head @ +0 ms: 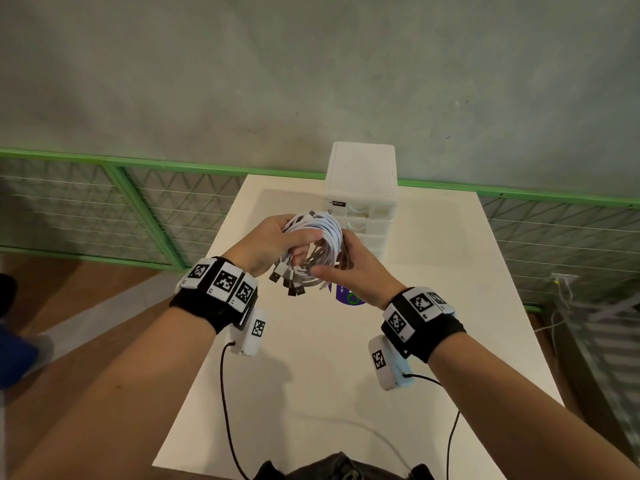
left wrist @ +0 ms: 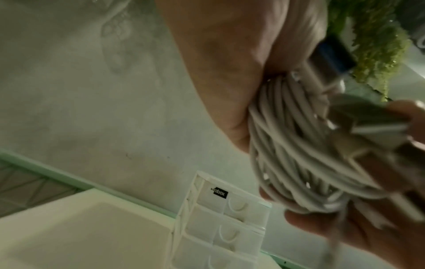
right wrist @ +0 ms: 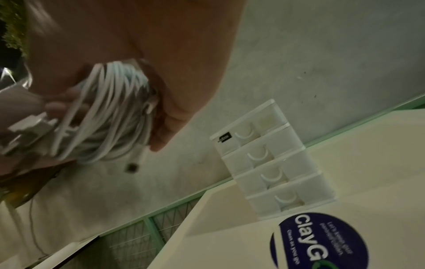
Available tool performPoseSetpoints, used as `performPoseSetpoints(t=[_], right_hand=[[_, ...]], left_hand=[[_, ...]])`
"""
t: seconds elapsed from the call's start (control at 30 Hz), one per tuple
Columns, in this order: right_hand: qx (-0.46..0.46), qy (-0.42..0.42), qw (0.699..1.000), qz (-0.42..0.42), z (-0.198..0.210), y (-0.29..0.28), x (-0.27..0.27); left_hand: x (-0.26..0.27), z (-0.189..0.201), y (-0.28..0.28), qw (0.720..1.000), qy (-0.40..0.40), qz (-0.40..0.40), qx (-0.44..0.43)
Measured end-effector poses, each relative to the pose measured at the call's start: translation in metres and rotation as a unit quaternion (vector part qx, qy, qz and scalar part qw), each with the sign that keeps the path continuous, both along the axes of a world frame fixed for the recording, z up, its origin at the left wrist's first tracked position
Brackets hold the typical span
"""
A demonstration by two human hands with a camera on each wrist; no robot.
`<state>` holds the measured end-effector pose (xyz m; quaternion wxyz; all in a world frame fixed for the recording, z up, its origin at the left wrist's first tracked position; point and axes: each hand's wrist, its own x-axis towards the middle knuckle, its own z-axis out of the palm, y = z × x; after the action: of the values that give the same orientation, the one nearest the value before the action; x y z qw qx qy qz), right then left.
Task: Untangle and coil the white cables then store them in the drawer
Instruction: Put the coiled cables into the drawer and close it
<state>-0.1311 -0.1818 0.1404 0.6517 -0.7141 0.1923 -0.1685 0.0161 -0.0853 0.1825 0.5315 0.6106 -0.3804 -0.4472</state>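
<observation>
A coil of white cables hangs in the air above the white table, with several USB plugs dangling from its lower left. My left hand grips the coil's left side, fingers curled through the loop. My right hand holds the right side, thumb across the front. The coil fills the left wrist view, and the bundle shows again in the right wrist view. Behind the coil stands a white drawer unit with all drawers closed.
A round blue sticker lies on the table under my hands. A green-framed wire fence runs behind the table below a grey wall. Black sensor leads trail from both wristbands. A dark bag sits at the near edge.
</observation>
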Motion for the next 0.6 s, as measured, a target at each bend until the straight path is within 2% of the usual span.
performPoseSetpoints(t=[0.07, 0.17, 0.27, 0.47, 0.6], right_hand=[[0.03, -0.038, 0.999, -0.011, 0.0, 0.007, 0.005], [0.016, -0.05, 0.999, 0.0, 0.001, 0.009, 0.008], [0.005, -0.042, 0.999, -0.007, 0.004, 0.008, 0.009], [-0.047, -0.029, 0.997, -0.049, 0.007, -0.003, 0.015], [-0.033, -0.016, 0.996, -0.075, 0.007, -0.01, 0.015]], left_hand=[[-0.004, 0.001, 0.001, 0.998, 0.058, -0.026, 0.002], [-0.008, 0.003, 0.003, 0.995, 0.057, -0.079, 0.016], [-0.003, 0.002, 0.004, 0.994, 0.054, -0.092, 0.016], [0.004, -0.006, 0.0, 0.999, -0.047, -0.009, -0.019], [0.013, -0.015, -0.009, 0.995, -0.075, 0.044, -0.047]])
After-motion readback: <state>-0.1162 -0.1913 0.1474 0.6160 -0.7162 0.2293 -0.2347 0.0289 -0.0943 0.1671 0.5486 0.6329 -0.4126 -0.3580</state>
